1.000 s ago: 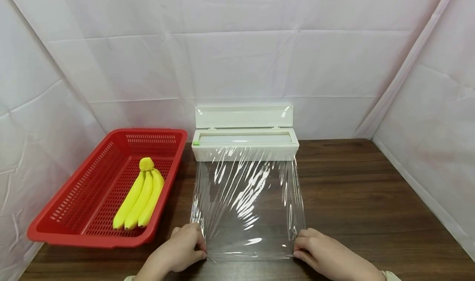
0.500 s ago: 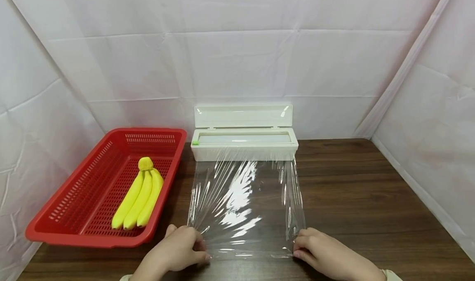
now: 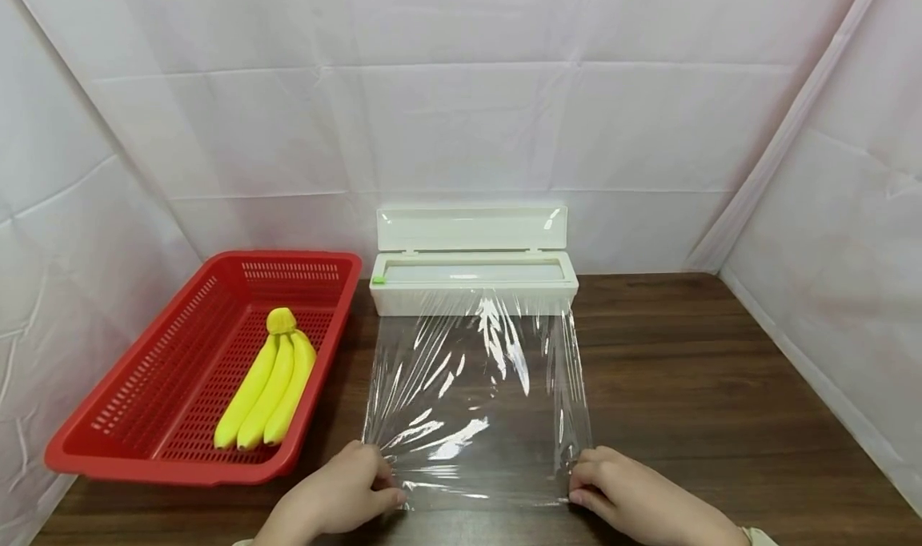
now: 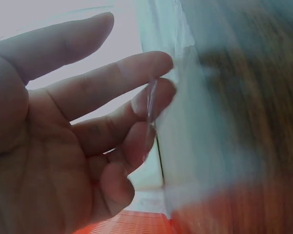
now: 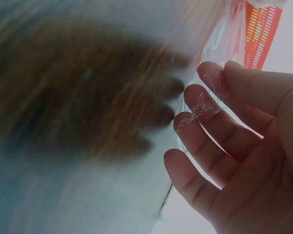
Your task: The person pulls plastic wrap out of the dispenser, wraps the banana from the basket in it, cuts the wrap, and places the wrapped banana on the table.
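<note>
A sheet of clear plastic wrap (image 3: 490,418) is drawn from a white wrap dispenser (image 3: 474,298) toward the near table edge. My left hand (image 3: 338,490) is at its near left corner. In the left wrist view the thumb (image 4: 83,39) stands apart from the loosely bent fingers, and film clings to the fingertips (image 4: 158,97). My right hand (image 3: 627,486) pinches the near right corner between thumb and index finger. Crumpled film (image 5: 202,107) lies across its other fingertips in the right wrist view. The dispenser's lid (image 3: 471,227) is raised.
A red plastic basket (image 3: 61,450) stands on the left, holding a bunch of yellow bananas (image 3: 270,386). Beneath everything is a dark wooden table (image 3: 691,370). White cloth walls (image 3: 461,130) close off the back and both sides.
My left hand has shifted slightly, its thumb tip a little right of where it was. Reflections on the wrap have changed. The right hand stays at its corner.
</note>
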Action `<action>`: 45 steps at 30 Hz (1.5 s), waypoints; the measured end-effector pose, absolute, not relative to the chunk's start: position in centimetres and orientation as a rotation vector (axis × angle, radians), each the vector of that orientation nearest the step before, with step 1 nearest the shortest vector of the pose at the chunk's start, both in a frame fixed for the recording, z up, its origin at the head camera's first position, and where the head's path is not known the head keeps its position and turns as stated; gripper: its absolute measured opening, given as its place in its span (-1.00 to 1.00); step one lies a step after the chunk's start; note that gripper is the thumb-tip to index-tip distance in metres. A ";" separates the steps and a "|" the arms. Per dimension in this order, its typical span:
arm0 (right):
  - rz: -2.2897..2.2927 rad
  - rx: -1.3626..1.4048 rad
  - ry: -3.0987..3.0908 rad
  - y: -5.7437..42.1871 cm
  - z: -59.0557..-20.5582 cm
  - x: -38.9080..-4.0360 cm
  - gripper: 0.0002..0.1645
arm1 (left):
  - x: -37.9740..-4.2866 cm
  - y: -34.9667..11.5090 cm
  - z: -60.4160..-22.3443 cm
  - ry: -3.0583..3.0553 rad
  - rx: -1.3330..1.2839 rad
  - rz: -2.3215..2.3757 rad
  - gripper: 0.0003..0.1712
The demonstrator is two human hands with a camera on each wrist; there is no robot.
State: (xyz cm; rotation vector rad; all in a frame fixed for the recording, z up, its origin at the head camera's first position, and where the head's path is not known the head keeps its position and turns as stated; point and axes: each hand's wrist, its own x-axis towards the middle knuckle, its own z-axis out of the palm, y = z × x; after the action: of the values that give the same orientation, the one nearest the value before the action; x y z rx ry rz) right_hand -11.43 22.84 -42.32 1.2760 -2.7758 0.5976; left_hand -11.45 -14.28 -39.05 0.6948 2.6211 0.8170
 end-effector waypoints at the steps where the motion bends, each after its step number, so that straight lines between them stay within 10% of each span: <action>1: 0.599 1.282 -2.769 22.9 -42.3 -11.4 -0.86 | -11.5 -14.3 -39.1 2.619 0.712 0.836 -0.80; 45: 0.647 1.291 -2.744 23.0 -42.3 -11.4 -0.86 | -12.2 -13.1 -37.4 2.948 0.754 0.808 -0.59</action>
State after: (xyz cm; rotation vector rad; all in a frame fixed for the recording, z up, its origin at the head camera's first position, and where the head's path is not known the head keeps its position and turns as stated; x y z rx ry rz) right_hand -11.36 22.97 -42.28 1.2914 -2.7438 0.6472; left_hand -12.18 -13.05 -37.37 0.7543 2.9484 0.8078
